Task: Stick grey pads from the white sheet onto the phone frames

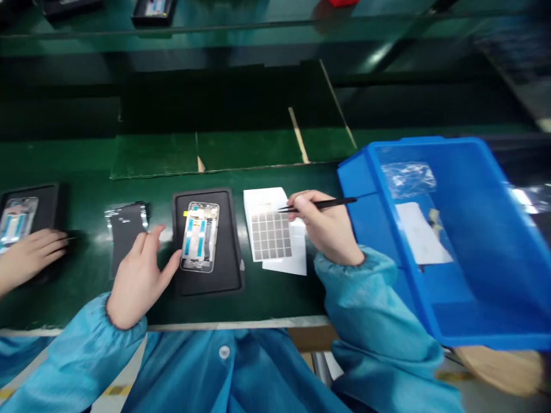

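- Right now your right hand (325,223) has black tweezers (336,202) pinched between thumb and fingers, tips over the far right corner of the grid on the sheet of grey squares (271,235); whether they grip a square is too fine to tell.
- Over to your left hand (140,275): fingers loosely spread, nothing held, thumb at the near left corner of the phone frame (200,235), touching or just short of it, hard to say.
- And that frame lies, slightly tilted, against the left edge of the black tray (228,252), near the counter's (310,298) front edge.
- Progress? Midway through the sheet, I'd judge: its far end is bare, rows of squares fill the rest, so plenty look left.
- On the frame, blue strips and a yellow tab show; whether any square is already on it, I can't tell.
- To your right, a blue bin (361,178) overhangs the counter's front edge; at the left end, another person's hand (37,252) works over a second tray (47,212).
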Action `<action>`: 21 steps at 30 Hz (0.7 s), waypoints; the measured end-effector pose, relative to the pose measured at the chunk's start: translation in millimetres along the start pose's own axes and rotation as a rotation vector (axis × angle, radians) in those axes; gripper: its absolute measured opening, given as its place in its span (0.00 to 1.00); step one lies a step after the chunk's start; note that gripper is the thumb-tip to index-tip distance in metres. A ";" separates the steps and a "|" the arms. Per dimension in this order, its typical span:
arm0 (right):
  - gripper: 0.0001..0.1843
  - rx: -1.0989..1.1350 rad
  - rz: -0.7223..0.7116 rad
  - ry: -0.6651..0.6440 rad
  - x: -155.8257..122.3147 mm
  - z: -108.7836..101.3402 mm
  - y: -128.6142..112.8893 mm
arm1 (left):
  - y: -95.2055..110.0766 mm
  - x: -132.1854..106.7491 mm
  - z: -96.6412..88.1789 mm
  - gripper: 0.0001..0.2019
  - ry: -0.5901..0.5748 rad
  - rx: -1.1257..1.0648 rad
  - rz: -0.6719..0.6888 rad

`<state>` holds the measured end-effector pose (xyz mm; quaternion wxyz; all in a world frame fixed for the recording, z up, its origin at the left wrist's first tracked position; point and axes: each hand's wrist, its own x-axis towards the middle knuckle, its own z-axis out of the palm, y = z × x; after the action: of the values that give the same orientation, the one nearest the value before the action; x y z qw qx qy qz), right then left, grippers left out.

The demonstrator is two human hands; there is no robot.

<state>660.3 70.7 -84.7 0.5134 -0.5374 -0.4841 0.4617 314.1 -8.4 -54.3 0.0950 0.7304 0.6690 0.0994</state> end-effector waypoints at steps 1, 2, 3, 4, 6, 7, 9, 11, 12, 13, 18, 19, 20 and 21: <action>0.19 0.034 0.029 -0.025 -7.2 -6.0 4.9 | 11.6 11.3 0.5 0.24 0.000 -0.011 0.094; 0.17 0.056 0.047 -0.046 -12.4 -10.6 9.3 | 25.7 24.3 4.4 0.20 -0.009 -0.038 0.196; 0.16 0.070 0.055 -0.061 -15.7 -14.0 13.6 | 41.6 38.4 11.4 0.17 -0.020 -0.072 0.303; 0.15 0.079 0.057 -0.067 -17.0 -16.7 17.6 | 58.5 53.2 21.0 0.16 -0.034 -0.101 0.404; 0.15 0.083 0.074 -0.066 -14.9 -20.6 25.1 | 90.6 81.6 44.3 0.15 -0.047 -0.103 0.511; 0.16 0.083 0.082 -0.065 -12.0 -22.1 28.5 | 103.9 93.7 56.4 0.16 -0.052 -0.088 0.534; 0.16 0.051 0.063 -0.053 -4.2 -24.5 34.4 | 122.1 110.9 78.0 0.17 -0.068 -0.049 0.576; 0.13 -0.027 -0.015 -0.046 3.6 -25.8 39.6 | 129.3 118.0 93.8 0.17 -0.092 -0.015 0.595; 0.12 -0.074 -0.058 -0.046 6.8 -25.9 42.1 | 129.9 118.6 99.2 0.18 -0.100 -0.004 0.595; 0.11 -0.117 -0.087 -0.049 9.3 -25.7 44.8 | 129.4 117.9 103.2 0.19 -0.104 0.004 0.589; 0.11 -0.224 -0.079 0.007 12.8 -20.6 58.8 | 125.6 112.7 109.0 0.23 -0.099 0.020 0.593; 0.12 -0.240 -0.078 0.023 12.7 -19.4 60.8 | 126.0 112.7 108.8 0.23 -0.105 0.024 0.597; 0.12 -0.257 -0.078 0.033 12.4 -18.4 62.3 | 126.6 113.0 108.5 0.23 -0.110 0.027 0.598; 0.12 -0.272 -0.076 0.040 12.2 -17.6 63.3 | 127.3 113.3 108.1 0.23 -0.114 0.029 0.598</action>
<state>682.0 80.8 -147.2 0.4625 -0.5923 -0.5521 0.3613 475.2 92.7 -121.7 0.0885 0.9006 0.4194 0.0723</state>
